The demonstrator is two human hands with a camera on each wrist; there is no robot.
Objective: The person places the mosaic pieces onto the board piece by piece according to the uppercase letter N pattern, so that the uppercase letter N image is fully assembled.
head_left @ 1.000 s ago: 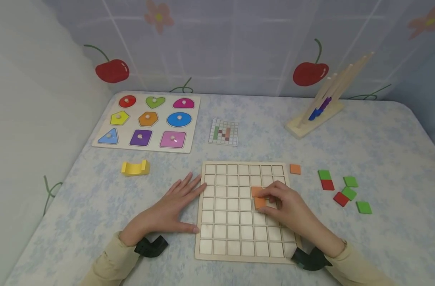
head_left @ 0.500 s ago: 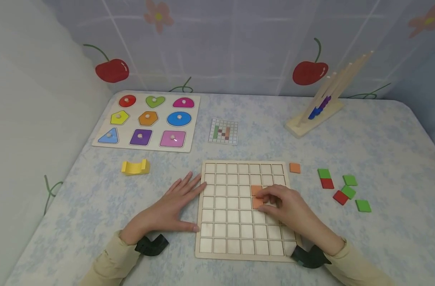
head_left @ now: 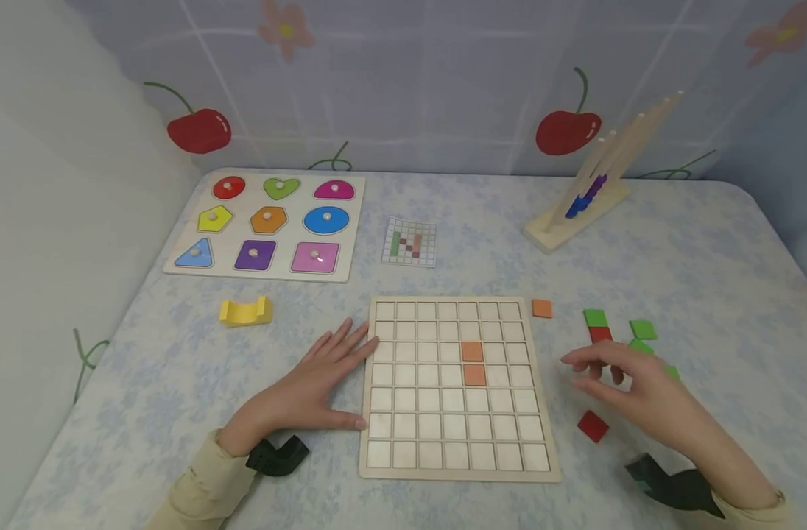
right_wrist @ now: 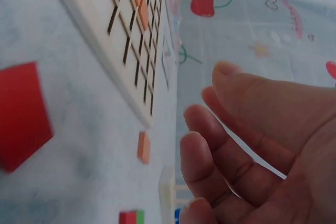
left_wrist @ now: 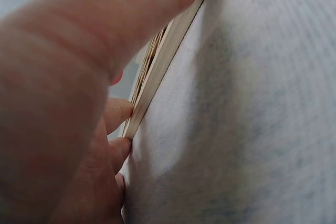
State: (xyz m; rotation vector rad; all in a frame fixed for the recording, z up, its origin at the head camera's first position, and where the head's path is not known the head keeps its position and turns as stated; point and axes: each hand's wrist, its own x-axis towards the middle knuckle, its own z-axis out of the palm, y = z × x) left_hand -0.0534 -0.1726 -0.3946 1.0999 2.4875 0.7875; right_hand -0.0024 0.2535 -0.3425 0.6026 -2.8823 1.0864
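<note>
My left hand [head_left: 320, 386] lies flat on the table with its fingers spread, its fingertips and thumb touching the left edge of the wooden grid board [head_left: 365, 442]. In the left wrist view the thumb and fingers meet the board's side [left_wrist: 173, 40]. Two orange square tiles [head_left: 473, 351] sit in neighbouring cells of one column. To the right of the board hovers my right hand [head_left: 649, 390], fingers loosely bent and holding nothing; thumb and fingers are apart in the right wrist view. It partly covers green tiles [head_left: 640, 346]. A red tile [head_left: 593, 426] lies below its fingers.
Another orange tile [head_left: 542, 308] lies by the board's upper right corner, with green tiles [head_left: 595, 318] farther right. Behind the board are a printed pattern card [head_left: 409, 243], a shape puzzle [head_left: 287, 276] and a peg stand [head_left: 549, 239]. A yellow block [head_left: 246, 312] is left.
My right hand has let go of the lower orange tile, which now lies squarely in its cell, and has moved right off the board. A red tile shows where my forearm was. My left hand stays.
</note>
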